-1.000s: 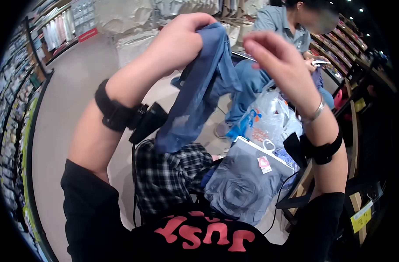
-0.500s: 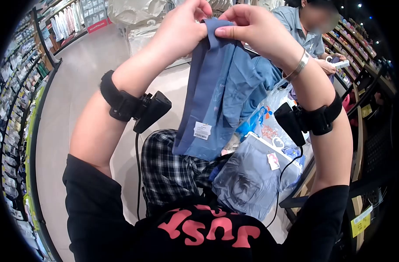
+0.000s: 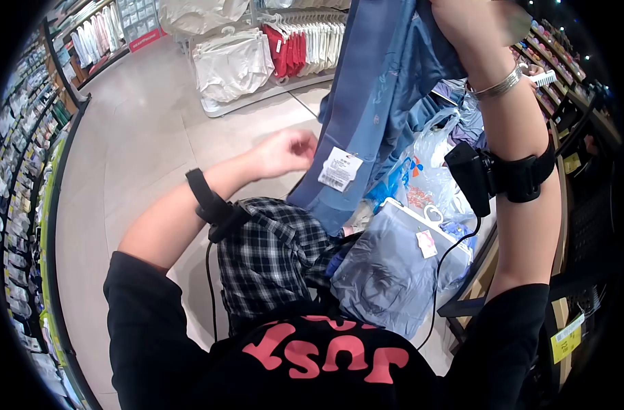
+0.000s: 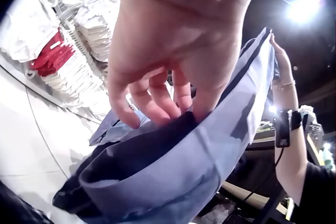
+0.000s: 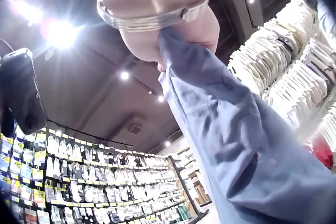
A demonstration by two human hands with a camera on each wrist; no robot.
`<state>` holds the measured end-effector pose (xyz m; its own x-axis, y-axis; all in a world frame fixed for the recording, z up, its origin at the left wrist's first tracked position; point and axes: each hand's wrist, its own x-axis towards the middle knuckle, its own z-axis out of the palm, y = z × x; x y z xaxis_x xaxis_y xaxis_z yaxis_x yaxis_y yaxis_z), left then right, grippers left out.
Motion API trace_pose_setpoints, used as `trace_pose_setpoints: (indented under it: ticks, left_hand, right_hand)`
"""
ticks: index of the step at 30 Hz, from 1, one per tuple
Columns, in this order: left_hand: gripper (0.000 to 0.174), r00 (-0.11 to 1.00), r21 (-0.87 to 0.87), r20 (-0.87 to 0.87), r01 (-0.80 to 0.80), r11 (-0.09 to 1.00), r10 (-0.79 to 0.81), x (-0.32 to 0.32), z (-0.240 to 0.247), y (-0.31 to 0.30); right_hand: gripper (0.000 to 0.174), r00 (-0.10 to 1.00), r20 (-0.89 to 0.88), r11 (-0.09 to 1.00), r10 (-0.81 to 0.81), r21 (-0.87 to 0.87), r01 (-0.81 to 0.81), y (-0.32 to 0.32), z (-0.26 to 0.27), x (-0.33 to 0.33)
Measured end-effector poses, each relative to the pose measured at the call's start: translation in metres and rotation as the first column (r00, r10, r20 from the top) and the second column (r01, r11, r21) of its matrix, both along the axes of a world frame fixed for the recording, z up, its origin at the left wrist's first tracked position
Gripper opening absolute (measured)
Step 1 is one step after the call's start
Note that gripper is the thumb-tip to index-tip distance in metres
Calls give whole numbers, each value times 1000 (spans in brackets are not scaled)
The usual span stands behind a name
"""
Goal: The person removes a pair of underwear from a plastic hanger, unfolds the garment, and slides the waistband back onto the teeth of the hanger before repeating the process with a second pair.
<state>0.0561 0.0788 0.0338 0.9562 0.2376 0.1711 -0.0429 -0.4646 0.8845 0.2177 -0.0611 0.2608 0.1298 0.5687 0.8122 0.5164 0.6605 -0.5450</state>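
Note:
A blue garment with a wide waistband hangs from my raised right hand, which grips its upper end near the top of the head view. A white printed label sits on the band's lower part. My left hand is lower down beside the band's left edge, fingers loosely bent. In the left wrist view, the left hand dangles over the garment's dark opening, thumb and fingertips apart at the band. From the right wrist, cloth drapes down out of the right hand.
A plastic-wrapped grey-blue garment on a white hanger lies by my plaid-covered knee. Behind it is a clear plastic bag. Racks of white and red underwear stand ahead. Shelving lines both sides. Another person sits at upper right.
Both hands met at the garment's top half a second ago. Since then the left hand has dropped down along the band, and the right has lifted the garment higher.

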Motion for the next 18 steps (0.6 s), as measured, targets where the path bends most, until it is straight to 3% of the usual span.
trace_pose_setpoints:
  ticks: [5,8,11,12,13,14,16,17,18]
  left_hand:
    - [31,984,-180,-112,117,977,-138,-9,-34,-27]
    - [36,983,31,-159,99,995,-93,-1,-75,-24]
    - [41,915,-96,-402,-3,995,-36,-3,-43,-40]
    - [42,934,-114,-357,-50,992,6,-7,-36,-38]
    - [42,949,-136,-312,-98,986,51,-14,-33,-32]
    - [36,942,-220,-256,-277,935,219,-18,-36,-21]
    - [25,939,-189,-222,-306,933,263,-38,-11,18]
    - [13,919,-256,-151,-391,884,363,-52,15,21]
    - [12,871,-229,-115,-492,840,478,-64,33,30]
  right_hand:
    - [10,996,-54,996,-77,41,79,-5,1,3]
    - [10,988,-83,990,-127,52,132,-10,1,7]
    - [8,989,-122,989,-88,105,101,-21,1,10]
    - [9,989,-136,989,-53,132,71,-25,1,12]
    - [15,911,26,912,-411,33,410,-32,4,48]
    - [16,860,64,862,-506,80,501,-41,-3,65]
    - [18,728,119,736,-675,183,652,-53,-18,91]
    - [18,787,117,796,-605,91,598,-62,-22,101]
    - [19,841,106,846,-530,0,533,-73,-26,110]
